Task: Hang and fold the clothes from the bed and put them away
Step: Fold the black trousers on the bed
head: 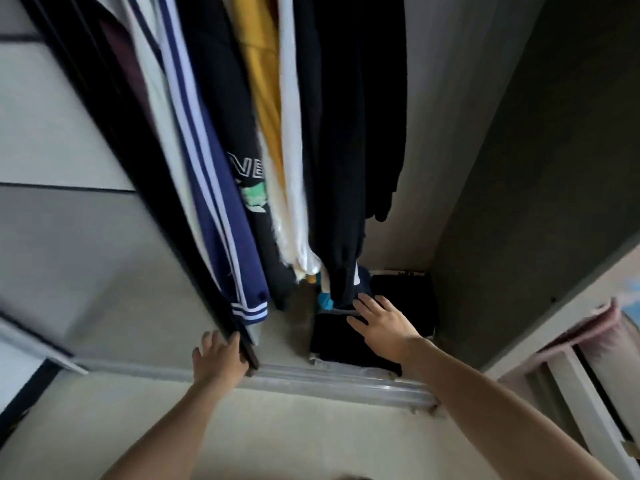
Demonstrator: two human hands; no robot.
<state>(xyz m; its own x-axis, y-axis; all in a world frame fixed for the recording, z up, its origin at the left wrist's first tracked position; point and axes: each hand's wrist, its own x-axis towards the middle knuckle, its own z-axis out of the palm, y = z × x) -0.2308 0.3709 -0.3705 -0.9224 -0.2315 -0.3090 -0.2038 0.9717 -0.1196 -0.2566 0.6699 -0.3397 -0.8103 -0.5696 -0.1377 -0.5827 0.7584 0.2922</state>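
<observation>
Here, the right grip [384, 327] lies flat and open, fingers spread, on the folded dark clothes [341, 348] on the wardrobe floor [294, 330], under the hanging clothes [311, 133]. The left grip [220, 358] rests open against the sliding door [86, 254] edge.

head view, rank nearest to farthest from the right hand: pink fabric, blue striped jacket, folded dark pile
1. folded dark pile, under the right hand, touching it.
2. blue striped jacket, hanging to the left.
3. pink fabric, far right, outside the wardrobe.
</observation>
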